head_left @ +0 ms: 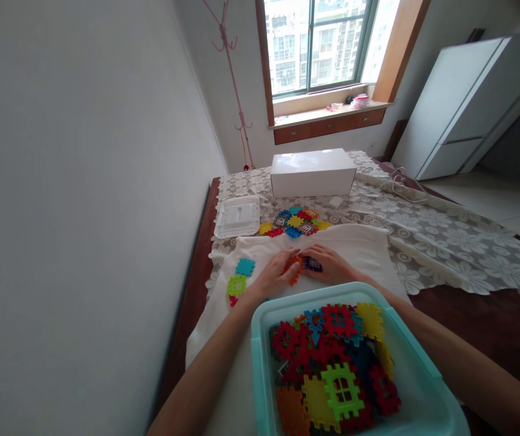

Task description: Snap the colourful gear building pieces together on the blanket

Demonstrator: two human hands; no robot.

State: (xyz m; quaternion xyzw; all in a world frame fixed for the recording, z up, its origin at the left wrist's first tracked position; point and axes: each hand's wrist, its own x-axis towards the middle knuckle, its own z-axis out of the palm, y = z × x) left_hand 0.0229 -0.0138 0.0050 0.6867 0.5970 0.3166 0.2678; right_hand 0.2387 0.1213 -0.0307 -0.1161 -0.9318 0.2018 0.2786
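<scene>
My left hand (276,274) is closed on an orange interlocking plastic tile (295,274), seen edge-on. Close beside it, my right hand (330,264) has its fingers around a dark blue tile with a window grid (313,264). The two tiles are near each other, but whether they touch is hard to see. Below my hands stands a light teal tub (260,369) filled with red, yellow, orange, green and blue tiles. To the left of my left hand, a turquoise tile (245,267), a lime green window tile (236,285) and a partly hidden red tile (233,301) lie on white cloth (217,330).
Beyond my hands lies a cluster of mixed tiles (295,222). A white lid (238,217) rests left of it, and a white box (313,175) stands behind. Lace cloth (450,248) covers the table. A wall (82,181) rises close on the left.
</scene>
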